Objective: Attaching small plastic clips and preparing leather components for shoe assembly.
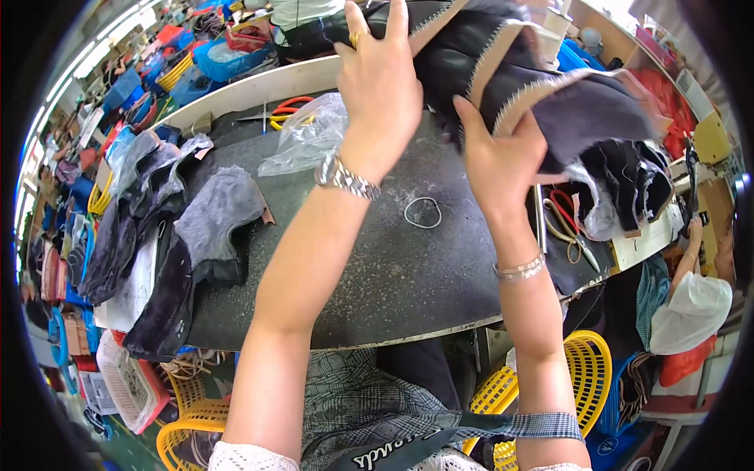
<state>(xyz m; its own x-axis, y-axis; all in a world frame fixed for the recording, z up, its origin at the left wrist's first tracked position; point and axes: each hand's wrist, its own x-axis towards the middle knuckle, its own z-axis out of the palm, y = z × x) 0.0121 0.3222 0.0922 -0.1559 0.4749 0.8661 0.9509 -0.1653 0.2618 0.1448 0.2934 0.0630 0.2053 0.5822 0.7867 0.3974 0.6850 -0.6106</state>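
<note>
R hand (505, 157) grips a floppy bundle of black, smooth, leather-like material (452, 61) w/ tan, saw-toothed strips (493, 67), held over the far right of the black, speckled table (377, 282); 1 strip runs by its thumb. L hand (382, 86) has 2 fingers spread wide, right by the bundle; can't tell if it grips too. On the table's left: a grey, fleecy piece (220, 212); near its far edge, a clear, crinkled plastic bag (306, 141); mid-table, 1 thin, pale ring (407, 212); just past its right side, metal-bladed scissors (585, 252) w/ red on the handles. Risks, prob.: w/ weight on 1 hand, bundle could sag & slip; yanking could bend a toothed edge; a loose flap hanging low could catch the scissors.
</note>
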